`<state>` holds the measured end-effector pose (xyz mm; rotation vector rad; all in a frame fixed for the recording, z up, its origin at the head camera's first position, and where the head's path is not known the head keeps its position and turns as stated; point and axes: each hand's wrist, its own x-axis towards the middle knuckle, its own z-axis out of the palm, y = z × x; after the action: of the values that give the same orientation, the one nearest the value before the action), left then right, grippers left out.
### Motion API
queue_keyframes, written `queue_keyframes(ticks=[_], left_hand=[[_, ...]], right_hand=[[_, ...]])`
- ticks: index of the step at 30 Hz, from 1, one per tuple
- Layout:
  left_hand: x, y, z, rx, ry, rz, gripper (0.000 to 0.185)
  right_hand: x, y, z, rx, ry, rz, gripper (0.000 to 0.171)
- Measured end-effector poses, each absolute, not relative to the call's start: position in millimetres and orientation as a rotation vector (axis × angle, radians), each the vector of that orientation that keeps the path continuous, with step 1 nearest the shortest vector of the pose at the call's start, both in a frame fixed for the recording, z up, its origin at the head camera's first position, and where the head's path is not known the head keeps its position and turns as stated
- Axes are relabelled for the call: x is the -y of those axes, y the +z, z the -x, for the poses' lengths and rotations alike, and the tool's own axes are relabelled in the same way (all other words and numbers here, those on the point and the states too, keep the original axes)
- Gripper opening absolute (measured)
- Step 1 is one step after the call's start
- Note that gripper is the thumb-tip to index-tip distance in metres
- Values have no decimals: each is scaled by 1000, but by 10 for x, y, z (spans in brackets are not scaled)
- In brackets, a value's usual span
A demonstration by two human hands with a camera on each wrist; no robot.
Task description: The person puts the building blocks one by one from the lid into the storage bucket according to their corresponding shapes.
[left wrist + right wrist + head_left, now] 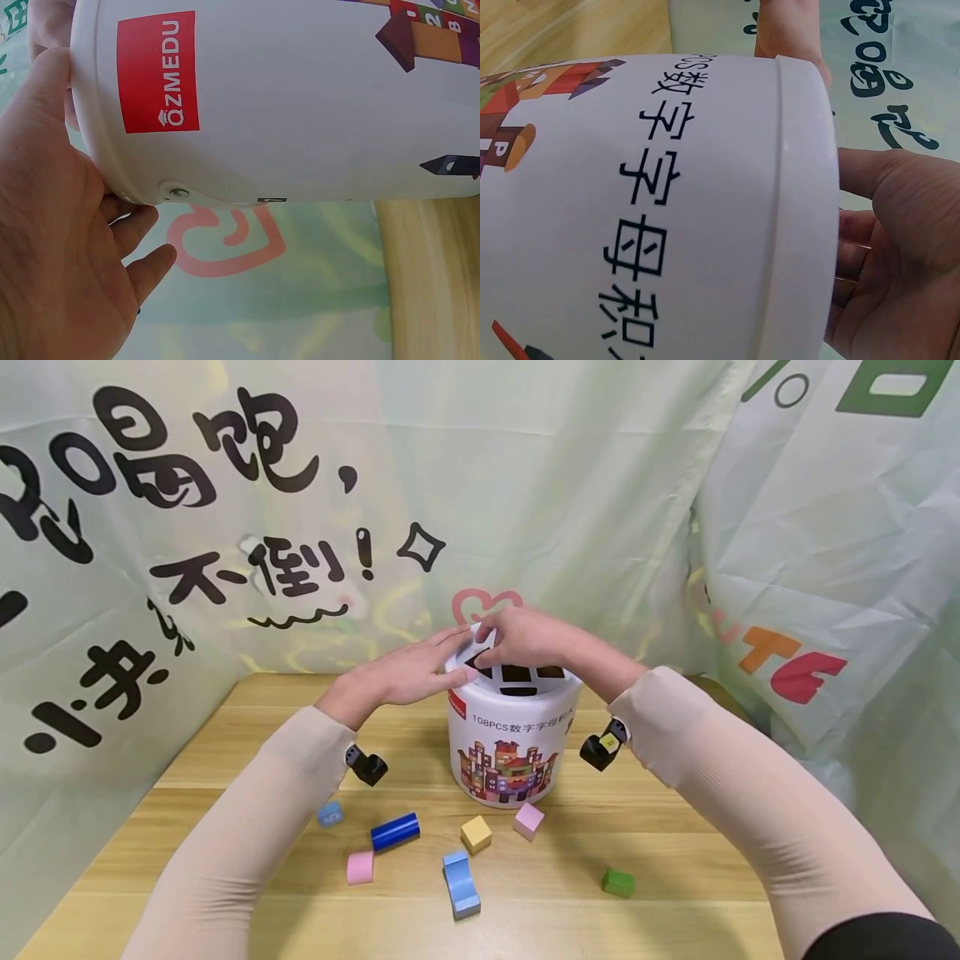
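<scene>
A white toy-block bucket (513, 714) stands upright on the wooden table, with printed block-castle artwork on its front and dark shaped holes in its lid. My left hand (408, 675) lies along the left side of the lid, its fingers extended and the thumb at the rim. In the left wrist view, that hand's fingertips (161, 259) reach past the rim near a small rivet. Over the lid's holes, my right hand (521, 639) points its bent fingers and thumb downward. From the right wrist, the bucket's rim (802, 225) hides its fingertips; I cannot tell whether they pinch anything.
Loose blocks lie before the bucket: a pink cube (528, 821), yellow cube (476, 834), light-blue curved block (461, 885), dark-blue cylinder (395, 832), pink block (360, 867), light-blue numbered block (330, 813) and green block (618, 883). A printed curtain (600, 510) hangs behind the table.
</scene>
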<state>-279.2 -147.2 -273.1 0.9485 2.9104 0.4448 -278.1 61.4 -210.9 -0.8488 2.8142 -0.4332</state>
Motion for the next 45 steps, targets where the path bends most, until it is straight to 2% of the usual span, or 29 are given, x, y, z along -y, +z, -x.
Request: queue_keyframes(ticks=[26,45], left_hand=[[1460,-2725,2764,-2915,455,-935,85],[1461,-2732,2773,-2920,446,-920,86]], right_hand=[[-1364,-2111,2331,-2888,-690,1025,34],[-1928,-2492,1864,-2838,-715,1211,38]])
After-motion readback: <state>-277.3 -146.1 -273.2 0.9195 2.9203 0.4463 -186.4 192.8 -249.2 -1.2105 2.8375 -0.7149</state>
